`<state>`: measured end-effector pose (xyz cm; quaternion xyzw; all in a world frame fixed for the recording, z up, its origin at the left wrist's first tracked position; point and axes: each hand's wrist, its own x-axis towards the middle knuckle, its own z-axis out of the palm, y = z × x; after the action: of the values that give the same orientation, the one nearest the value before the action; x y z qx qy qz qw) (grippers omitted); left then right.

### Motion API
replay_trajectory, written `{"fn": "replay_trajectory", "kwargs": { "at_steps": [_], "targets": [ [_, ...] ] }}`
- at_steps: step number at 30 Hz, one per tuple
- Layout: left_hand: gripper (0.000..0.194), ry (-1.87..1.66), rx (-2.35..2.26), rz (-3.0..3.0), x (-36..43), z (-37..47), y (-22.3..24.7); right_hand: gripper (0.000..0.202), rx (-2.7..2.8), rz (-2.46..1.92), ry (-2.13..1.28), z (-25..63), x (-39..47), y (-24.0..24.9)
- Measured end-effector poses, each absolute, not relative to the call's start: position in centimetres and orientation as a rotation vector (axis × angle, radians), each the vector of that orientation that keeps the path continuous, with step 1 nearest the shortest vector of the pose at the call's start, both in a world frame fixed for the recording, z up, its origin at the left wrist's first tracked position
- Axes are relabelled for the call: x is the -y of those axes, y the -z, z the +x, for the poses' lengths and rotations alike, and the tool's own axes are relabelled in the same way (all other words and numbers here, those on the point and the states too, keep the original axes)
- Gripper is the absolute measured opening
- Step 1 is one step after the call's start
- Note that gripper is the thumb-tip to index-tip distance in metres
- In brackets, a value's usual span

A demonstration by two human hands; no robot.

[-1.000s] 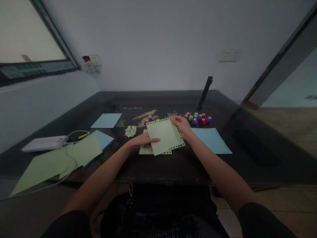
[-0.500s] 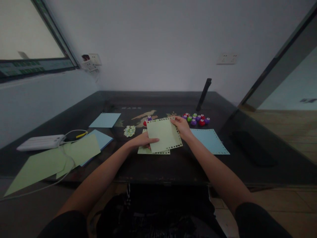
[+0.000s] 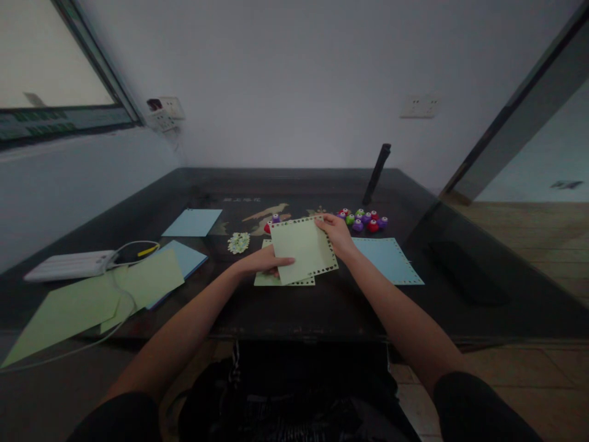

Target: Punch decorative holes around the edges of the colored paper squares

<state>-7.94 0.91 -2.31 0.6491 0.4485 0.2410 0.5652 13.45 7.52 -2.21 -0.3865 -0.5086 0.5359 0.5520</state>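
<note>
A pale green sheet of paper (image 3: 301, 248) with small shapes punched along three of its edges is held up, slightly tilted, between my hands. My left hand (image 3: 265, 261) grips its left side, thumb on top and fingers underneath. At the upper right corner, my right hand (image 3: 337, 233) pinches it. Beneath lies another punched green sheet (image 3: 262, 280), partly covered. Small round craft punches (image 3: 367, 219) in red, purple and green cluster beyond my right hand. Two more, red and purple (image 3: 275, 218), show behind the held sheet. A pile of punched-out paper bits (image 3: 238, 243) sits left of it.
Right of my hands lies a blue sheet (image 3: 384, 261) with punched edges. Plain blue (image 3: 193, 223) and green sheets (image 3: 69, 310) lie at left, beside a white power bank (image 3: 71, 266) with a cable. A black upright stick (image 3: 377, 174) stands at the back; a dark flat object (image 3: 464, 273) is at right.
The view has shifted very slightly. Both hands keep the same hold on the green sheet, with no clear movement of the things on the table.
</note>
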Motion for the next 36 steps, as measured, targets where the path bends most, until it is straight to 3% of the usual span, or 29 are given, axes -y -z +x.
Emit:
{"fn": "replay_trajectory", "kwargs": {
  "at_steps": [12, 36],
  "targets": [
    [0.039, -0.509, -1.087, 1.551, -0.76, -7.79, 1.89, 0.025, 1.198, -0.915, -1.292, 13.47, -7.51, 2.20],
    [0.026, -0.556, -1.052, 1.511, -0.52, -7.62, 1.67, 0.027, 1.210, -0.915, -1.293, 13.56, -7.45, 2.03]
  ]
}}
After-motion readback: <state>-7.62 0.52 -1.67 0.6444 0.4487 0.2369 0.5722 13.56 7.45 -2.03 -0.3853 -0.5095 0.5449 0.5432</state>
